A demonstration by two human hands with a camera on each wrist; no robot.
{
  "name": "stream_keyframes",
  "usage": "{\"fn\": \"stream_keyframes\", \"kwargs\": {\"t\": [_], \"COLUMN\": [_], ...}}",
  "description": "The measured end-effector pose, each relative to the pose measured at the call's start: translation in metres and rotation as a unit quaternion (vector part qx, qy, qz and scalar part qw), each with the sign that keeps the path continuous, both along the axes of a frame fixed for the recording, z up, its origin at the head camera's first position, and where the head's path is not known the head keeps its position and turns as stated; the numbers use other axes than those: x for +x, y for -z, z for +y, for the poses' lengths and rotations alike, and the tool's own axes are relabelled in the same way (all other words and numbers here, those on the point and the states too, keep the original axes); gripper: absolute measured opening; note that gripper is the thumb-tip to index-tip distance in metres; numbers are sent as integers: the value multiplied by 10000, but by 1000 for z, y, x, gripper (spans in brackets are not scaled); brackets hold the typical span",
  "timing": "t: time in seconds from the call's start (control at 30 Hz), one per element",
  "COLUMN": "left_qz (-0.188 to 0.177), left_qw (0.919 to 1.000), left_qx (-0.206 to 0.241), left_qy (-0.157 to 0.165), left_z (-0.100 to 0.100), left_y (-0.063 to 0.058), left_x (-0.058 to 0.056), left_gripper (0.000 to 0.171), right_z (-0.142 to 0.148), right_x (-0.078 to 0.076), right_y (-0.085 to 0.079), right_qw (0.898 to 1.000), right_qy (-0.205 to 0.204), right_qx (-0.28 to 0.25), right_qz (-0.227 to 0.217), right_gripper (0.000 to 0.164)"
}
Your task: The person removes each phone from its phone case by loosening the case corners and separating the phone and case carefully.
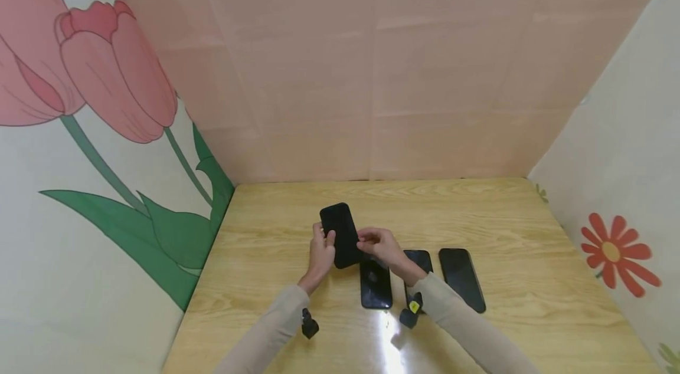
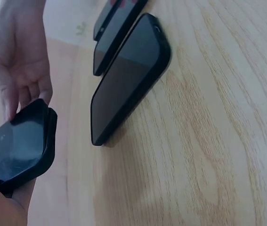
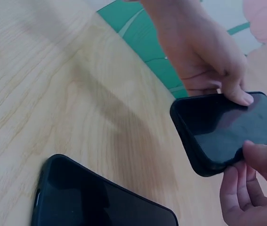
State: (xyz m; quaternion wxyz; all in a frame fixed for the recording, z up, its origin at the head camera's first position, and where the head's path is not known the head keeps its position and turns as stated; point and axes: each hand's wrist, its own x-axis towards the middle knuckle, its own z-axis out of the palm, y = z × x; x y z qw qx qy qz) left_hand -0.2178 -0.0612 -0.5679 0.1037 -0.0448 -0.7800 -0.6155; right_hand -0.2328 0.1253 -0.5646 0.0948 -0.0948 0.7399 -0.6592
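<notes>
A black smartphone (image 1: 340, 235) in a dark case is held above the table, screen up. My left hand (image 1: 320, 254) grips its left long side, with the thumb over the front. At the opposite edge my right hand (image 1: 383, 245) pinches with thumb and fingertips. In the left wrist view, the corner of the held phone (image 2: 18, 146) shows two layers slightly apart. The right wrist view shows the right thumb (image 3: 265, 157) on the front edge and fingers curled underneath. Directly below lies another black phone (image 1: 376, 286), flat and apart from the hands.
Two more dark phones lie to the right: one (image 1: 419, 261) partly covered by the right forearm, another (image 1: 462, 279) beyond it. They rest on a wood-grain table (image 1: 265, 215). A pink back wall (image 1: 372, 67) and flower-printed side walls (image 1: 611, 156) enclose it.
</notes>
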Motion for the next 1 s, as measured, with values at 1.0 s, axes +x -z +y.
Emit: {"fn": "stream_keyframes", "kwargs": {"t": [1.0], "left_qz": [-316], "left_qw": [9975], "left_qx": [252], "left_qy": [580], "left_z": [-4], "left_y": [-40], "left_x": [18], "left_gripper": [22], "right_z": [8], "right_x": [4], "right_y": [6], "right_qw": [9921], "right_qy": [-1046], "right_qx": [-535], "right_qz": [-447], "right_gripper": [33]}}
